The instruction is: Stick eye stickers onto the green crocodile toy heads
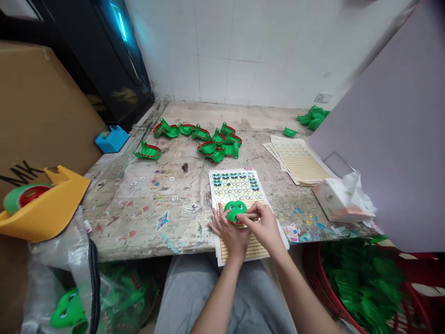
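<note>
A green plastic toy crocodile head with stuck-on eyes is held over the sticker sheets. My left hand is closed around its lower left side. From the right, my right hand is closed in a pinch, its fingertips against the head's front. Something thin and pale shows between those fingers, too small to make out. Under both hands lies a stack of eye-sticker sheets, with several stickers in rows at the top and bare yellow strips lower down.
Green toy jaws with red edges lie farther back on the worn table. More sheets, a tissue box and green parts are at right. Tape dispensers stand left. Below are a red basket and a clear bag.
</note>
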Available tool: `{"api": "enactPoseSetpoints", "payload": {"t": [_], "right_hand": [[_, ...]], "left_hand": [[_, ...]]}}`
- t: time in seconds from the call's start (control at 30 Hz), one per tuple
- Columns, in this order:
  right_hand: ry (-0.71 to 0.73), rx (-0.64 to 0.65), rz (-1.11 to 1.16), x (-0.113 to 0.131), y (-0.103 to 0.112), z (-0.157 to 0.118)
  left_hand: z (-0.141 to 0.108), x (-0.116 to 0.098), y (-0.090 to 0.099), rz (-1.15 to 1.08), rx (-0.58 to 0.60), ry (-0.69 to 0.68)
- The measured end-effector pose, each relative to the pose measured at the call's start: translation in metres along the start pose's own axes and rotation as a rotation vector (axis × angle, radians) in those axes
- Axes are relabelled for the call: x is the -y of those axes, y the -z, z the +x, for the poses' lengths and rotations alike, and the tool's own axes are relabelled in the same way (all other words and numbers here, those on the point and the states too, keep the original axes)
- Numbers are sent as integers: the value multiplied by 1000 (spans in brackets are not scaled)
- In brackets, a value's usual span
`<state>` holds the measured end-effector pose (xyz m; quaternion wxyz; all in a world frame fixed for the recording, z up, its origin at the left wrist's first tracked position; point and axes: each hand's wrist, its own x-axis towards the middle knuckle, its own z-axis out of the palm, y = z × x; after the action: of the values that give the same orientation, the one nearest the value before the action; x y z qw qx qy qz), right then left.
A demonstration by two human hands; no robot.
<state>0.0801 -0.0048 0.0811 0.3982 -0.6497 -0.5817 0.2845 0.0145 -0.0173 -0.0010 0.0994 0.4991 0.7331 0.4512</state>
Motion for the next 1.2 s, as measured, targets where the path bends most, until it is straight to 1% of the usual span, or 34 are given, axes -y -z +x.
{"api": "enactPoseSetpoints", "payload": {"t": [0.1,0.17,0.4,0.47,0.53,0.67,0.73,0.8,0.9,1.0,1.07,1.2], "right_hand": [[-32,34,56,0,1,1],[-34,37,43,2,1,2],[19,38,-152,10,2,2],[61,2,-247,11,1,-1],[152,-56,-351,12,-2,-6],[314,-227,-496,12,-11,-18],[336,-310,-531,9,-13,-18],[307,-351,-543,4,-11,-12],[198,-314,-486,-6,-2,4],[94,-295,-334,-12,3,12],[86,-264,-258,-13,1,10],[142,-123,-190,-9,-12,2]], "left_hand": [[-1,1,-1,-6,-5,-20],[-1,2,-1,-9,-9,-28],[-2,2,-2,-23,-7,-19],[-1,2,-2,-18,-5,-11],[-1,3,-3,-11,0,-1],[1,5,-5,1,2,22],[2,5,-4,13,6,23],[2,3,-3,21,17,15],[2,0,0,7,22,-1],[1,0,1,-18,1,-15],[1,1,1,-22,-2,-23],[2,1,1,-5,13,-14]]}}
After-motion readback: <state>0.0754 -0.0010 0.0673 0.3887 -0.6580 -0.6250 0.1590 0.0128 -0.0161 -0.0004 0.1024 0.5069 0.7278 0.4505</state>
